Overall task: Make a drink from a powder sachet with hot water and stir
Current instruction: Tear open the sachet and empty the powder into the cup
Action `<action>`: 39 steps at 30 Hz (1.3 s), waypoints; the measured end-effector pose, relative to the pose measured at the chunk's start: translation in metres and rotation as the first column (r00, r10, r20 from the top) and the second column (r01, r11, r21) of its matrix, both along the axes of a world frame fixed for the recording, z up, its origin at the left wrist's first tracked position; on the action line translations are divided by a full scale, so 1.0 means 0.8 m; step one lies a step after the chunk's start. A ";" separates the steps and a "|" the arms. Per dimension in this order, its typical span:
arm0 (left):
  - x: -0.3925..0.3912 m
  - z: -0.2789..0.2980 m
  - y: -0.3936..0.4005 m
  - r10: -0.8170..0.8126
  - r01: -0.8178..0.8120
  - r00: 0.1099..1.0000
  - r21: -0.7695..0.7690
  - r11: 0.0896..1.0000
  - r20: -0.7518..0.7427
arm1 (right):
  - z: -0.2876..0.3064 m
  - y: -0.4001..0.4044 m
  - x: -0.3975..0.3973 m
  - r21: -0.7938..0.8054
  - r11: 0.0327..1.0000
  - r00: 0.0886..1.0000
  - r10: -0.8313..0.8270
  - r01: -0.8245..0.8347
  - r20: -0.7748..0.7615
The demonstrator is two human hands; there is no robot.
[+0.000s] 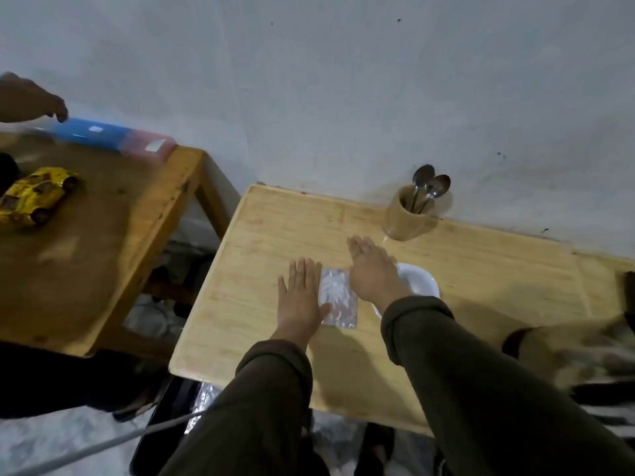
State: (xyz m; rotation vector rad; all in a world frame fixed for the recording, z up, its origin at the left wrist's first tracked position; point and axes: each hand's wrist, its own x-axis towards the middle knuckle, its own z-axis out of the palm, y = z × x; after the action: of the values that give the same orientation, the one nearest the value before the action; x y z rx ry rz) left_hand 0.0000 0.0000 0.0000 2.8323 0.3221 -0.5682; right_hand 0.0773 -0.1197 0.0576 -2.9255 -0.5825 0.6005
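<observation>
Left hand (300,297) flat and wide open on the desk (261,242), palm down, fingers straight and together, holding nothing; thumb edge touching the left side of the sachet (338,297). Right hand (372,269) also spread open, palm down, gripping nothing, lying just right of the sachet, and covering part of the white bowl (421,280). Both arms in dark olive sleeves, reaching in from the bottom of the view.

Desk light wood, seen at an angle, far edge against the grey wall (343,80). Much bare wood left of the left hand up to the left edge, and also between the hands and the near edge. Open surface too on the right, beyond the bowl, up to a blurred brown shape at the right border; cannot tell what that is.

Second desk (103,242) to the left, darker wood, apart from the first with a gap between them. On it a yellow toy car (37,199) and a blue and pink flat box (113,139) at its far edge. Another person's hand (41,101) above that box.

Wooden holder (409,218) near the far edge, close to the wall, well apart from the hands. Spoons (431,187) upright inside.

Sachet shiny, silver, flat on the desk between the two hands.
</observation>
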 end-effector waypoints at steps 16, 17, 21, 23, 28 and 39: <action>0.014 -0.009 0.018 -0.066 0.063 0.998 -0.152 0.986 -0.019 | -0.046 0.034 -0.001 -0.036 0.996 0.995 -0.085 0.084 -0.047; 0.014 -0.009 0.019 -0.076 0.072 0.997 -0.167 0.983 -0.015 | -0.042 0.035 0.002 -0.027 0.994 0.994 -0.104 0.103 -0.044; 0.019 -0.004 0.023 -0.050 0.057 0.998 -0.179 0.982 0.041 | -0.021 0.039 0.016 0.015 0.981 0.976 -0.193 0.195 -0.106; 0.028 -0.002 0.030 0.024 -0.010 0.998 -0.212 0.977 0.062 | -0.009 0.039 0.026 0.092 0.959 0.960 -0.258 0.268 -0.107; 0.034 0.011 0.042 0.406 -0.342 0.914 -0.490 0.802 0.026 | 0.003 0.029 0.024 0.304 0.762 0.816 -0.491 0.572 -0.305; 0.117 0.145 0.030 0.509 -0.154 0.839 -0.813 0.561 0.193 | 0.107 -0.021 0.052 0.386 0.738 0.831 -0.524 0.553 -0.189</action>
State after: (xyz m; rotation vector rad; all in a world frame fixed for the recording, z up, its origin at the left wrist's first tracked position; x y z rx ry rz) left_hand 0.0938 0.0242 0.1163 1.8746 0.4080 0.0245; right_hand 0.1188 -0.1361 0.1430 -2.4528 0.1527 0.4212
